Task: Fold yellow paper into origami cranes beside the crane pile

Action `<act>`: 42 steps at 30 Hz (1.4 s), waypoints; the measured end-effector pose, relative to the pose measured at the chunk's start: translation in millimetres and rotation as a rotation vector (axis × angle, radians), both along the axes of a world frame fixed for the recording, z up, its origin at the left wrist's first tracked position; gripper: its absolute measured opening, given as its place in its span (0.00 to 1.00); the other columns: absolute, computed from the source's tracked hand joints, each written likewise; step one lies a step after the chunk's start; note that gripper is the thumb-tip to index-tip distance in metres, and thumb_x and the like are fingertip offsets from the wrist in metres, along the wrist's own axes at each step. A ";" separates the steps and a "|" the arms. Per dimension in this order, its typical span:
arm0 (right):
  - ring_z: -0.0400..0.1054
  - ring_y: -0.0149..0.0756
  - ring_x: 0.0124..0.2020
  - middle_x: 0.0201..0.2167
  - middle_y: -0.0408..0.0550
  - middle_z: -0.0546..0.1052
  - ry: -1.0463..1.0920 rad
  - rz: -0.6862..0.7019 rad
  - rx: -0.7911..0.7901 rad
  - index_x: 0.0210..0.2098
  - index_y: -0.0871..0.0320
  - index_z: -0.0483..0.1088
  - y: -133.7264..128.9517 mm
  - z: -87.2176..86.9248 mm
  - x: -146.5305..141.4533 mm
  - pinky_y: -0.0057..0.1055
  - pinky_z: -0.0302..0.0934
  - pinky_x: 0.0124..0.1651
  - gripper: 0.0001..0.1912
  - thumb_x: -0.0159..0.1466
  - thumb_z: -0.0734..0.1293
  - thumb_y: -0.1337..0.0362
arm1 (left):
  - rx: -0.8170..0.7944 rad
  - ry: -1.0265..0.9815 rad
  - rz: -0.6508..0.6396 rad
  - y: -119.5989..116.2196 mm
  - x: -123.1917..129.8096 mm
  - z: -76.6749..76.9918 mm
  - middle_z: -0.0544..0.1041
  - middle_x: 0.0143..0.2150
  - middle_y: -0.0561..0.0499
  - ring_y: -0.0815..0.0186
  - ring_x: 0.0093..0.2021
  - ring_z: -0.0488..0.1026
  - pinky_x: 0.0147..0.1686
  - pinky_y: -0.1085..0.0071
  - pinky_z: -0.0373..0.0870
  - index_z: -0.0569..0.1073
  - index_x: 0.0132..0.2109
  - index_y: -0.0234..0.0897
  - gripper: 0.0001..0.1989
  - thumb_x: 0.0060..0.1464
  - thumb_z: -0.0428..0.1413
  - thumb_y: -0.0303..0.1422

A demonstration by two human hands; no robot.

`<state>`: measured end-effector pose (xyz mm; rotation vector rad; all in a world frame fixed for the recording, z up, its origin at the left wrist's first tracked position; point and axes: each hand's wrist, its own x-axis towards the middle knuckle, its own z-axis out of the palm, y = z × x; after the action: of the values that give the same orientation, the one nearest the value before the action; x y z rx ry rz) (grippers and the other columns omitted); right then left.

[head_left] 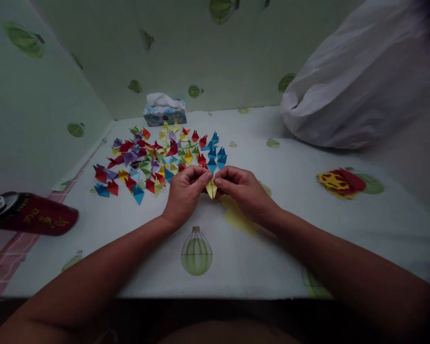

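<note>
Between my two hands is a small folded yellow paper [211,189], its pointed end toward me. My left hand [188,190] pinches its left side with thumb and forefinger. On the other side, my right hand [241,189] grips it the same way, thumb on top. Flat yellow paper [238,217] lies on the table partly under my right hand and wrist. Just beyond my hands spreads a pile of folded paper cranes [154,153] in red, blue, yellow, green and purple. Some blue paper cranes [217,155] stand at its right edge.
A tissue box [165,113] stands against the back wall. At the left edge lies a dark red drink can [36,213]. A large white plastic bag [344,91] fills the back right. Red and yellow paper cutouts [340,183] lie on the white table [286,172] to the right.
</note>
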<state>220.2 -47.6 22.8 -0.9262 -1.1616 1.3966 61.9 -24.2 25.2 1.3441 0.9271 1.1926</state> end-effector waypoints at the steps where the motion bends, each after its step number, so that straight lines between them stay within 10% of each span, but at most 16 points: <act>1: 0.69 0.27 0.26 0.25 0.40 0.75 -0.012 -0.005 0.002 0.28 0.59 0.71 0.1 -0.3 -0.1 0.30 0.65 0.35 0.11 0.59 0.74 0.60 | -0.007 0.000 -0.010 -0.1 0.1 0.4 0.75 0.28 0.54 0.72 0.28 0.71 0.29 0.75 0.72 0.76 0.33 0.34 0.11 0.52 0.66 0.37; 42: 0.69 0.28 0.27 0.26 0.40 0.74 0.017 -0.056 0.017 0.30 0.58 0.71 -1.2 1.7 -0.9 0.30 0.65 0.35 0.15 0.56 0.77 0.55 | -0.014 -0.041 -0.048 -0.4 1.3 1.9 0.76 0.31 0.54 0.71 0.31 0.73 0.33 0.74 0.73 0.77 0.35 0.35 0.10 0.49 0.68 0.35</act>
<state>219.2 -48.8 24.5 -0.9267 -1.1248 1.3452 63.1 -24.6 27.1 1.3187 0.8682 1.1705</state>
